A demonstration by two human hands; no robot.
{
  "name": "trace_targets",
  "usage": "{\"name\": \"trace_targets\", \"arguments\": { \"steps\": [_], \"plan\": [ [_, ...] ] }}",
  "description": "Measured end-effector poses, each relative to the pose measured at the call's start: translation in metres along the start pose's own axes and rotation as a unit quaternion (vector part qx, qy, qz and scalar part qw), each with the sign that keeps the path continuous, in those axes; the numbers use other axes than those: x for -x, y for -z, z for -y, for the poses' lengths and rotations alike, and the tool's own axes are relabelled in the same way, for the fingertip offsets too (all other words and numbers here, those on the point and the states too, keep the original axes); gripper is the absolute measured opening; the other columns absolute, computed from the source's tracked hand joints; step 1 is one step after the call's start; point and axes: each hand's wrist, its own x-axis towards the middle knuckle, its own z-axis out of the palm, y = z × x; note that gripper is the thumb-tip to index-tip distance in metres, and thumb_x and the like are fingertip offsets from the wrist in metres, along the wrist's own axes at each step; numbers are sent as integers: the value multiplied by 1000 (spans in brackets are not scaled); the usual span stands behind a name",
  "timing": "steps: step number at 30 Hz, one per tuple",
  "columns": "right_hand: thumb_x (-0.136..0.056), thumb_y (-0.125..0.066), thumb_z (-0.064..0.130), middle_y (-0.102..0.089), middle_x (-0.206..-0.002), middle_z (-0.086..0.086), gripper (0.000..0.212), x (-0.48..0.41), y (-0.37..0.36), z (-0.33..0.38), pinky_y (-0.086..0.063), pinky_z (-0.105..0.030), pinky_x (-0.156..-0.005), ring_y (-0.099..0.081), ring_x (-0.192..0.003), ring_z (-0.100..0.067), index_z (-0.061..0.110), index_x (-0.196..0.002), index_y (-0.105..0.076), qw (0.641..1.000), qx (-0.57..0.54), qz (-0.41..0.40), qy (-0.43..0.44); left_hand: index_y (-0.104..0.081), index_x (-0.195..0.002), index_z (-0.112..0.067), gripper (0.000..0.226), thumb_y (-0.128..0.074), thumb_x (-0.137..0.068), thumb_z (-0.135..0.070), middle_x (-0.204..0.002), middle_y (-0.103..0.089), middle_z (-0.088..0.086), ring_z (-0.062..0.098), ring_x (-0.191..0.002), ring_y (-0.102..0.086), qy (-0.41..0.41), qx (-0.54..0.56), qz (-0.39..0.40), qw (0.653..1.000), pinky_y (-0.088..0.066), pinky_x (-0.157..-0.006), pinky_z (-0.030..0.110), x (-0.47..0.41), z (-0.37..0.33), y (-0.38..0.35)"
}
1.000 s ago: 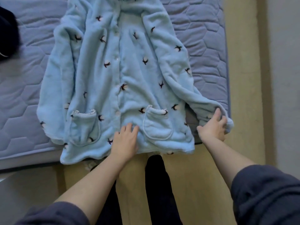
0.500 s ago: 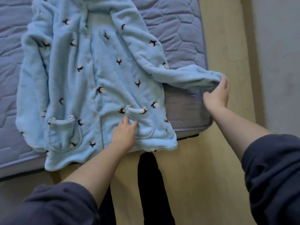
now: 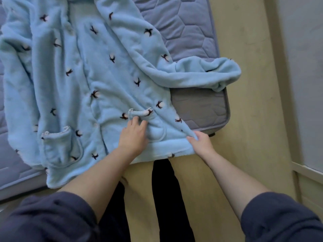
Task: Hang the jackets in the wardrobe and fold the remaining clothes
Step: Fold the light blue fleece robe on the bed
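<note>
A blue fleece (image 3: pixel 87 75) covers the quilted mattress (image 3: pixel 183 32) to its near corner, above yellow floor (image 3: pixel 244 119). Left hand (image 3: pixel 133 137) presses it flat; right hand (image 3: pixel 201 143) pinches its hem.

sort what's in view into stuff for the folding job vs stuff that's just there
Part of the job:
- blue fleece top, spread out flat
- left hand, resting on the top
- right hand, pinching the top's lower corner

Just there:
- quilted mattress under the top
- wooden floor
</note>
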Motion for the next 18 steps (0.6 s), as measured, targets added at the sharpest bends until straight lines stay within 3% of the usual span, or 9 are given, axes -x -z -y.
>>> {"name": "trace_targets", "arguments": {
  "steps": [2, 4, 7, 10, 13, 16, 18],
  "plan": [
    [-94, -51, 8, -58, -89, -9, 21, -2, 18, -8, -38, -24, -61, -52, -80, -19, -4, -105, -63, 997, -30, -49, -46, -45, -122, -11, 32, -44, -90, -16, -127, -41, 7, 28, -111, -46, -27, -5, -6, 1000, -45, -81, 41, -3, -7, 9],
    [-95, -49, 11, -56, -93, -10, 25, -3, 29, -15, -37, -25, -59, -51, -82, -20, -5, -111, -58, 995, -10, -48, -90, -48, -119, -10, 29, -42, -91, -14, -122, -45, 8, 29, -107, -49, -54, -13, -14, 998, -42, -72, 37, -7, -20, 18],
    [-93, -50, 16, -55, -103, -8, 33, -2, 29, -21, -39, -25, -56, -52, -78, -19, 8, -125, -47, 990, -17, -40, -137, -48, -117, -11, 29, -45, -89, -12, -123, -46, 8, 28, -108, -46, -84, -49, -30, 995, -32, -68, 31, -17, -40, 24],
    [-86, -58, 12, -49, -108, -2, 60, 3, 24, -27, -46, -26, -70, -53, -81, -10, 15, -139, -31, 987, -90, -22, -129, -44, -126, -14, 41, -45, -85, -9, -140, -35, 9, 28, -124, -36, -136, -92, -65, 984, -36, -83, 34, -32, -54, 24],
    [-77, -70, 16, -45, -126, -7, 77, 8, 12, -37, -48, -39, -88, -52, -110, -25, 18, -142, -27, 997, 45, -36, -58, -31, -139, -19, 53, -43, -89, -9, -153, -20, 7, 26, -141, -16, -204, -155, -80, 963, -27, -106, 40, -51, -67, 26],
    [-84, -63, 17, -53, -111, -6, 41, 8, 6, -44, -50, -47, -80, -55, -100, -29, 20, -120, -44, 982, 159, -104, 12, -21, -146, -22, 64, -47, -89, -9, -155, -15, 5, 27, -141, -14, -255, -229, -72, 937, -14, -114, 48, -71, -79, 33],
    [-86, -55, 15, -54, -95, -4, 10, 5, 4, -43, -50, -45, -72, -56, -87, -31, 16, -93, -47, 973, 192, -120, 52, -30, -142, -22, 58, -46, -88, -8, -149, -29, 3, 26, -138, -22, -274, -264, -72, 922, -11, -114, 50, -81, -86, 39]
  ]
}}
